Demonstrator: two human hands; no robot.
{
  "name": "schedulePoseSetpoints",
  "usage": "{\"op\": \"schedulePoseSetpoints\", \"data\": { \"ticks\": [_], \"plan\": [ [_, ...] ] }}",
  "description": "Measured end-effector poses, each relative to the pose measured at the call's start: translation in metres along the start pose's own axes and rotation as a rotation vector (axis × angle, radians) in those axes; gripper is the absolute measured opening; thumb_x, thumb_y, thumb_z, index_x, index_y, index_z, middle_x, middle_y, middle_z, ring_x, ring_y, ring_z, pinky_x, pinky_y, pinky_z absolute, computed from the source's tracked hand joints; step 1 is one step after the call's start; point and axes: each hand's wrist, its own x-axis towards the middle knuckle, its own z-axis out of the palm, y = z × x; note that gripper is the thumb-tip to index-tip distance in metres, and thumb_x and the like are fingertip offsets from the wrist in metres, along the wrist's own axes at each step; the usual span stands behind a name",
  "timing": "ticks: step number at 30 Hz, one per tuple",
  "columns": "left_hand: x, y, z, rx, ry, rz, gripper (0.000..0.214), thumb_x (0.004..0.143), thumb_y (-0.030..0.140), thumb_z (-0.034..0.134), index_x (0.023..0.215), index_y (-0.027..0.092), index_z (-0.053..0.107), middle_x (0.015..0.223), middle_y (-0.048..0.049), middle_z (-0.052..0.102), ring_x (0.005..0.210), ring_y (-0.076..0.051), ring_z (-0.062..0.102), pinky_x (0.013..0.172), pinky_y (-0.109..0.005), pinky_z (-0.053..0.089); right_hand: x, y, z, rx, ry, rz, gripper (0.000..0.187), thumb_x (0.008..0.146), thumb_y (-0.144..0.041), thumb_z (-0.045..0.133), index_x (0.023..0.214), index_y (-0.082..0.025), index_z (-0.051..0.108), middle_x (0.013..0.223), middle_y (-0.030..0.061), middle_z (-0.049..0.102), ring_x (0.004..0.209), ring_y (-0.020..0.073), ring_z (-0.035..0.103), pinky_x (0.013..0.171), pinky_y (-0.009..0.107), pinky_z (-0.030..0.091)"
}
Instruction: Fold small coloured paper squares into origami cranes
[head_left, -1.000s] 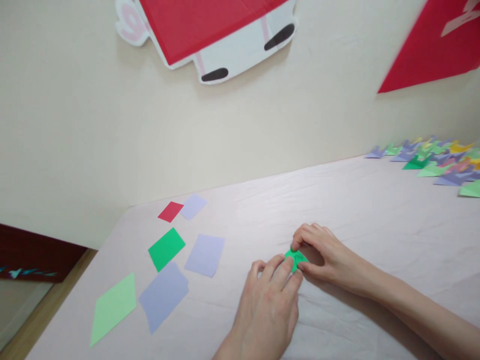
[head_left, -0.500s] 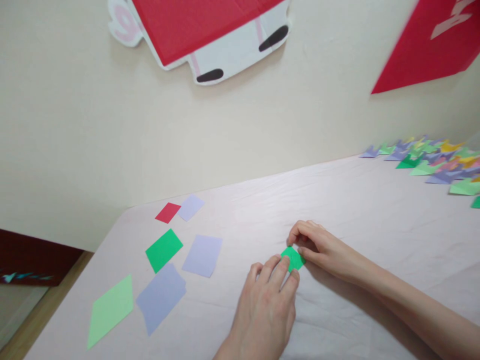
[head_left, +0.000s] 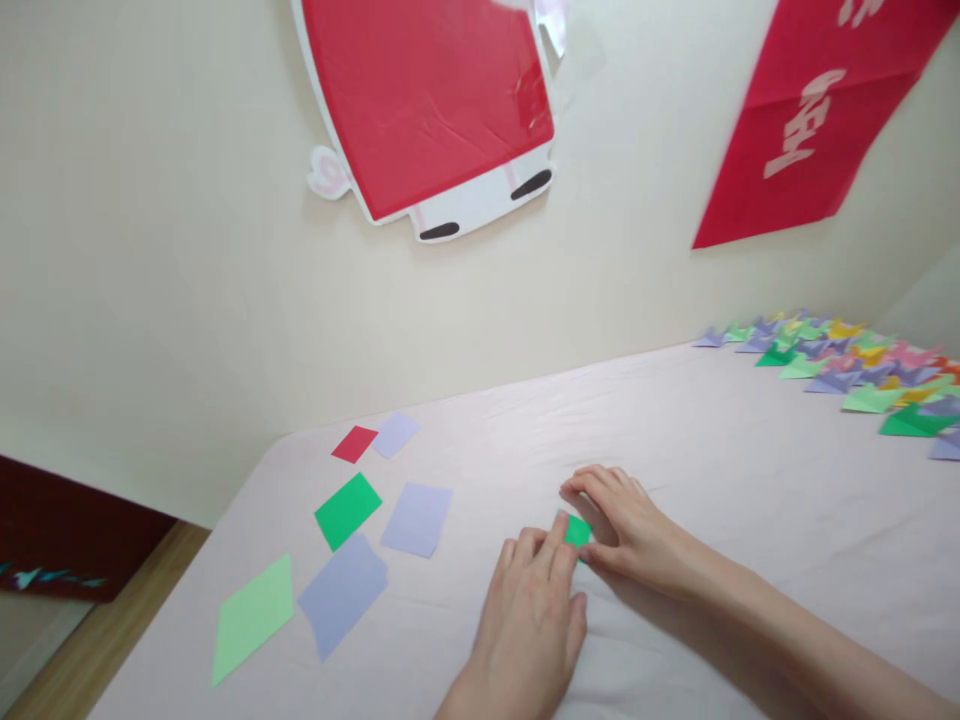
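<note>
A small folded piece of green paper (head_left: 576, 529) lies on the pale pink tablecloth (head_left: 735, 480) between my two hands. My left hand (head_left: 534, 618) rests on the cloth with its fingertips pressing down on the near edge of the paper. My right hand (head_left: 628, 525) comes in from the right, its fingers curled over the far side of the paper and its thumb at the paper's right edge. Most of the paper is hidden under the fingers.
Flat paper squares lie to the left: red (head_left: 354, 444), dark green (head_left: 347, 510), light green (head_left: 253, 617) and three lilac ones (head_left: 417, 520). Several folded paper shapes (head_left: 847, 370) in mixed colours crowd the far right. Red decorations (head_left: 431, 100) hang on the wall behind.
The camera has tilted up and shifted, showing more of the wall. Both hands stay on the green paper, now pressing it flatter against the cloth with less of it showing.
</note>
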Motion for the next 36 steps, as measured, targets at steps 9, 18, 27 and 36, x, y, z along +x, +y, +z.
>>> {"op": "schedulePoseSetpoints", "data": {
  "ticks": [9,18,27,36],
  "plan": [
    [0.009,0.001,-0.007,0.057,-0.034,-0.073,0.032,0.087,0.021,0.063,0.118,0.020,0.054,0.111,-0.0053,0.058,0.100,-0.026,0.051,0.088,-0.043,0.043,-0.021,-0.020,0.005,-0.036,0.063,0.018,0.026,0.077,-0.006,0.055,0.098,-0.021,0.058,0.109,0.0088,0.059,0.102,0.0263,0.052,0.090,0.044,0.043],
    [0.009,-0.004,-0.003,-0.003,0.019,-0.185,0.041,0.076,0.041,0.077,0.104,0.019,0.056,0.103,-0.0057,0.056,0.095,-0.028,0.050,0.083,-0.045,0.043,-0.017,-0.024,0.001,0.084,-0.053,-0.060,0.015,0.084,-0.008,0.058,0.087,-0.021,0.065,0.092,0.0049,0.063,0.091,0.0223,0.053,0.083,0.038,0.045],
    [-0.007,-0.026,-0.021,-0.339,-0.045,-0.063,0.037,0.078,0.006,0.070,0.108,0.025,0.058,0.115,-0.0004,0.056,0.107,-0.019,0.051,0.094,-0.034,0.042,-0.018,-0.023,0.004,0.076,-0.013,-0.093,0.017,0.089,-0.010,0.054,0.087,-0.023,0.065,0.094,0.0052,0.062,0.092,0.0219,0.053,0.081,0.037,0.046],
    [-0.006,-0.025,-0.013,-0.398,0.018,-0.099,0.024,0.078,0.006,0.070,0.093,0.022,0.059,0.104,-0.0016,0.057,0.099,-0.019,0.054,0.087,-0.033,0.046,-0.025,-0.026,0.008,0.033,-0.026,-0.083,0.013,0.088,-0.011,0.060,0.086,-0.023,0.067,0.091,0.0042,0.064,0.089,0.0216,0.054,0.078,0.036,0.045]
  ]
}}
